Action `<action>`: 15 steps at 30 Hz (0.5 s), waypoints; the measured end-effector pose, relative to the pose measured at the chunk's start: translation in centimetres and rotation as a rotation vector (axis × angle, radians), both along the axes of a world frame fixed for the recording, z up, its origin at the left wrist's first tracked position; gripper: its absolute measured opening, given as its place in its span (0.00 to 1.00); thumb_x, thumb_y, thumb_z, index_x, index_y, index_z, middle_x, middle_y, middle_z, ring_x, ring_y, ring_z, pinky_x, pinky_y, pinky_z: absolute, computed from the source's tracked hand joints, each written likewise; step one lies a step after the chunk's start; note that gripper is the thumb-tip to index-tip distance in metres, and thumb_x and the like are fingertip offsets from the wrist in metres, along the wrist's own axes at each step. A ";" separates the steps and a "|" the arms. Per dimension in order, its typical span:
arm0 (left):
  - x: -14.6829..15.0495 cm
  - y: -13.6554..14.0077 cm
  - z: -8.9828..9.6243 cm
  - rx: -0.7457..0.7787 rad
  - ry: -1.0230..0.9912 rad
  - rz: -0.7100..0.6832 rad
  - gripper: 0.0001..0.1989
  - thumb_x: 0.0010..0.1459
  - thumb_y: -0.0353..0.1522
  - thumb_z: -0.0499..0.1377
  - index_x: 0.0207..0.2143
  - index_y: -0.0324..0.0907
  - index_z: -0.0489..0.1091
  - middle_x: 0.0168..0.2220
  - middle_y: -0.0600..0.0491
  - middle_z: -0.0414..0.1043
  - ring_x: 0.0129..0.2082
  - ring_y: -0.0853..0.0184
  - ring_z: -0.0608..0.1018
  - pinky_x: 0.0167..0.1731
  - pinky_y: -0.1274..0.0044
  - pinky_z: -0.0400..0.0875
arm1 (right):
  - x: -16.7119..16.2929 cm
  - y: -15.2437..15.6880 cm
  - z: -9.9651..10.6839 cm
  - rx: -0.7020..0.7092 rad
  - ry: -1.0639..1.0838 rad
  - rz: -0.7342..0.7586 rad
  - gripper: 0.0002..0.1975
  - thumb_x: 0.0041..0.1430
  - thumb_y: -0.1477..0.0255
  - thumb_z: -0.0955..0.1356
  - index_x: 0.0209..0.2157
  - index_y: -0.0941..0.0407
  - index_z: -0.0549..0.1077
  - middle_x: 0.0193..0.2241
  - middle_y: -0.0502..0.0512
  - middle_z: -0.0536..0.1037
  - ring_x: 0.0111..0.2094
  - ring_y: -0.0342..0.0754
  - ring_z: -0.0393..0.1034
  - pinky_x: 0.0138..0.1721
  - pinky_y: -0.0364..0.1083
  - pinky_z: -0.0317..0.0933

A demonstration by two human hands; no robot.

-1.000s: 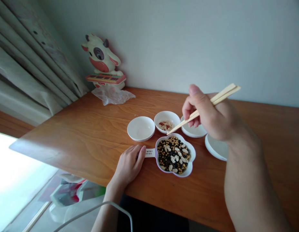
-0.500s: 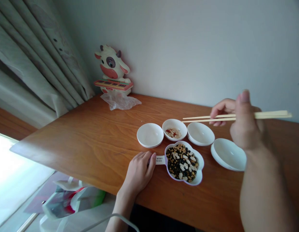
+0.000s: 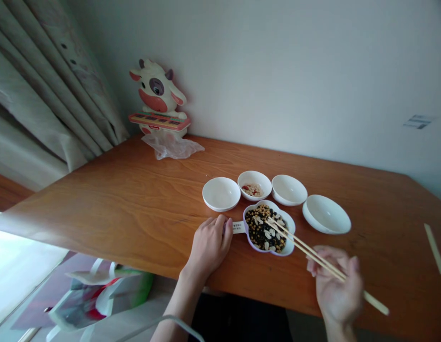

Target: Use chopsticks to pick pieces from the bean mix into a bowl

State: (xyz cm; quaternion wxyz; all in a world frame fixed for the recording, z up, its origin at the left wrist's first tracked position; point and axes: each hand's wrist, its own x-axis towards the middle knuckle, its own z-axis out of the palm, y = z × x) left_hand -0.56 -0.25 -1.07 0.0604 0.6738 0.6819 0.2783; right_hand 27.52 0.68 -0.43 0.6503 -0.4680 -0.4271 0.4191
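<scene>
My left hand point(image 3: 211, 242) is closed round the handle of a white, flower-shaped scoop bowl point(image 3: 291, 227) with a purple rim. Dark grains, yellow beans and pale seeds point(image 3: 258, 232) fill much of it. Between the fingers of my right hand point(image 3: 337, 280) is a pair of wooden chopsticks point(image 3: 313, 256), their tips among the seeds in the scoop bowl. Whether the tips pinch a seed I cannot tell. Just behind stands a small white bowl point(image 3: 265, 191) with some pale and reddish pieces point(image 3: 252, 190) in it.
Three more white bowls, the left one point(image 3: 221, 194), one further right point(image 3: 289, 190) and the rightmost point(image 3: 326, 214), stand on the wooden table point(image 3: 152, 199). A cow toy with a keyboard point(image 3: 159, 104) and a clear plastic bag point(image 3: 172, 146) sit at the back left. Curtains hang beside them.
My right hand has come down and towards me, taking the chopstick tips from above the back bowls into the scoop bowl. My left hand keeps its grip. The view has shifted slightly.
</scene>
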 end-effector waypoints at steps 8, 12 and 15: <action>0.0 -0.3 -0.2 0.033 -0.067 -0.001 0.12 0.74 0.38 0.44 0.38 0.45 0.61 0.30 0.52 0.74 0.31 0.62 0.78 0.32 0.73 0.65 | -0.4 -1.7 -0.9 -0.074 0.251 -0.093 0.21 0.63 0.53 0.63 0.28 0.54 0.75 0.25 0.50 0.72 0.20 0.42 0.65 0.21 0.43 0.58; 0.1 -0.4 0.0 0.042 -0.075 -0.010 0.15 0.74 0.38 0.42 0.34 0.45 0.60 0.28 0.53 0.71 0.30 0.63 0.77 0.33 0.74 0.66 | -0.2 -1.4 -0.8 -0.085 0.285 -0.088 0.20 0.63 0.54 0.64 0.27 0.55 0.74 0.25 0.50 0.71 0.19 0.42 0.65 0.20 0.43 0.57; 0.1 -0.5 0.1 0.040 -0.081 -0.015 0.15 0.74 0.38 0.43 0.33 0.45 0.60 0.28 0.53 0.71 0.30 0.63 0.77 0.34 0.74 0.67 | -0.3 -1.5 -0.7 -0.095 0.278 -0.071 0.21 0.63 0.54 0.63 0.28 0.55 0.74 0.26 0.50 0.72 0.20 0.42 0.66 0.20 0.42 0.56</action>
